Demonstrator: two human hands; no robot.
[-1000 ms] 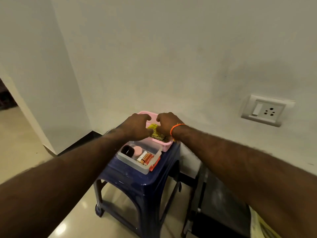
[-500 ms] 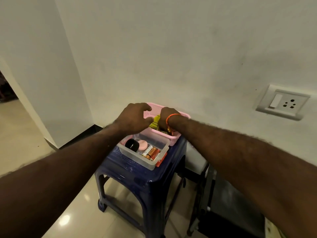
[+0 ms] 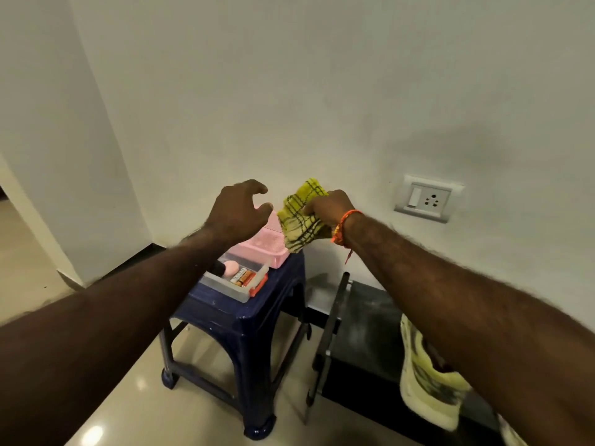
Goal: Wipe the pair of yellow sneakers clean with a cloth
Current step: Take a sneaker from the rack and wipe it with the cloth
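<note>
My left hand [image 3: 240, 211] hovers with fingers spread and holding nothing over the pink basket [image 3: 269, 244] on the blue stool [image 3: 244, 320], while at three o'clock from it my right hand [image 3: 326, 208] pinches the bunched yellow checked cloth [image 3: 299, 217], lifted clear of the basket. One yellow sneaker [image 3: 426, 378] waits at five o'clock on the black shelf [image 3: 363, 333], half hidden by my forearm. The loose pinch could let the cloth slip, or its hanging tail could snag the basket rim and drag it off.

On the stool [image 3: 244, 320] a tray [image 3: 236, 286] sits before a basket [image 3: 264, 249]; a rack [image 3: 360, 336] stands right.
</note>
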